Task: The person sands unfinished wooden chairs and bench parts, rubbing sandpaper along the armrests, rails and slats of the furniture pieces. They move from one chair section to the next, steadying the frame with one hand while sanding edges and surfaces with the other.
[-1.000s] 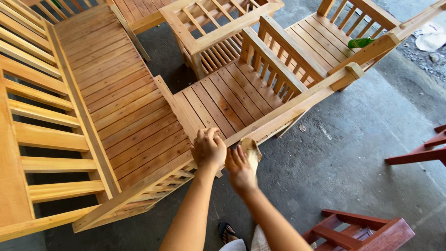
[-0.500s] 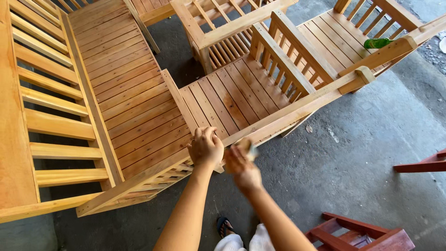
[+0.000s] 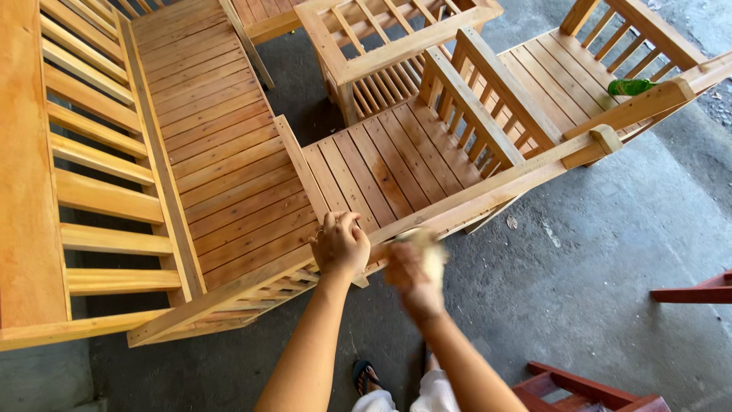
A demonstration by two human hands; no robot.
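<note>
Wooden chair [image 3: 381, 172] rail sits under the left hand [image 3: 339, 246], fingers curled on it, while the right hand [image 3: 412, 278] squeezes a pale cloth [image 3: 433, 252].

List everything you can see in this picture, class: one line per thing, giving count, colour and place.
wooden bench: one, light orange-brown, left.
wooden armchairs: at least two, same colour, centre and upper right.
green object: one, on the far chair's armrest.
red wooden furniture: two pieces partly seen, right edge and lower right.
concrete floor: grey, underneath.
sandal: one, dark, bottom centre.
pale pad: one, blurred, in the right hand.
left hand: grip on the chair's front corner.
right hand: blurred, at the front rail.
</note>
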